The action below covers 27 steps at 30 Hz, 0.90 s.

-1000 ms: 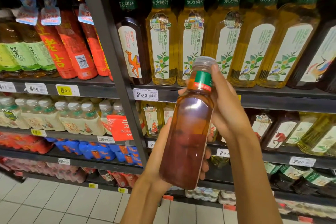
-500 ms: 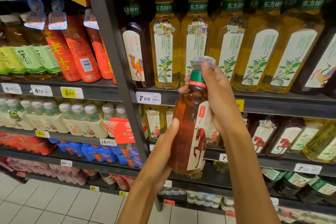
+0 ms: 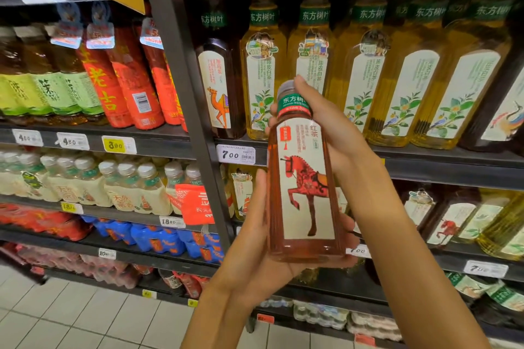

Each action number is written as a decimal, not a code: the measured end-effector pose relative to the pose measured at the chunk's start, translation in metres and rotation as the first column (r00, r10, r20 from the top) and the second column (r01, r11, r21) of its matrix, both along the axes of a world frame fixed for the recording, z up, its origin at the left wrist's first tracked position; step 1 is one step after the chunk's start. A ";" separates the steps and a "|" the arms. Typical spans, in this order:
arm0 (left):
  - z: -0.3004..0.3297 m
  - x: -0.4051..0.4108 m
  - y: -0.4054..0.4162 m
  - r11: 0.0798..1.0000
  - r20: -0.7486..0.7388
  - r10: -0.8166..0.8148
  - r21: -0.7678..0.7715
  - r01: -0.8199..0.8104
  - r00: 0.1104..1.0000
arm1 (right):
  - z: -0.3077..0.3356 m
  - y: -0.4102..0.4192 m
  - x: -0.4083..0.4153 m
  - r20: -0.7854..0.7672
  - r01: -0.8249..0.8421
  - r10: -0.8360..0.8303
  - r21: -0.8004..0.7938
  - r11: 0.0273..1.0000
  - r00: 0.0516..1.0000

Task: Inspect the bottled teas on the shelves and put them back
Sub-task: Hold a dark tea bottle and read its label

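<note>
I hold a bottle of reddish-brown tea [image 3: 303, 178] upright in front of the shelves, its white label with a red horse facing me. My left hand [image 3: 255, 238] cups the bottle's base, thumb up its left side and fingers curled round the bottom right. My right hand [image 3: 331, 133] grips the neck and grey cap from behind, fingertip on the cap. Behind it, yellow bottled teas [image 3: 365, 73] line the upper shelf.
A dark shelf upright [image 3: 181, 93] stands left of the bottle. Red and green bottles [image 3: 119, 76] fill the left bay, multipacks [image 3: 119, 187] below. More horse-label bottles [image 3: 448, 224] lie on the lower right shelf. Price tags line the shelf edges [image 3: 235, 154]. Tiled floor below.
The bottle has been turned about its axis: a second ago its plain back faced me, now the horse label faces me. It also stands more upright and closer.
</note>
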<state>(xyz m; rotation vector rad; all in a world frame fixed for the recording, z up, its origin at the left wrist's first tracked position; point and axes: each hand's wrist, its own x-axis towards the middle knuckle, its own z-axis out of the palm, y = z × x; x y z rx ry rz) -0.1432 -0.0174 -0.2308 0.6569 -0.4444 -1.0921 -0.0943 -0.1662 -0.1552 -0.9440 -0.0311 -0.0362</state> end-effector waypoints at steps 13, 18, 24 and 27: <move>-0.009 0.030 -0.015 0.760 0.492 0.488 0.167 -0.628 0.721 | 0.021 0.011 -0.022 0.507 0.270 -0.074 -0.324 0.907 0.859; -0.012 0.031 -0.018 0.723 0.558 0.556 0.041 -0.690 0.616 | 0.022 0.016 -0.032 0.581 0.350 -0.077 -0.375 0.858 0.810; -0.012 0.038 -0.015 0.573 0.640 0.621 0.023 -0.819 0.453 | 0.009 0.004 -0.043 0.538 0.207 0.094 -0.471 0.857 0.838; -0.008 0.036 -0.016 0.542 0.747 0.586 -0.071 -0.837 0.316 | 0.004 0.001 -0.043 0.527 0.117 0.067 -0.309 0.944 0.847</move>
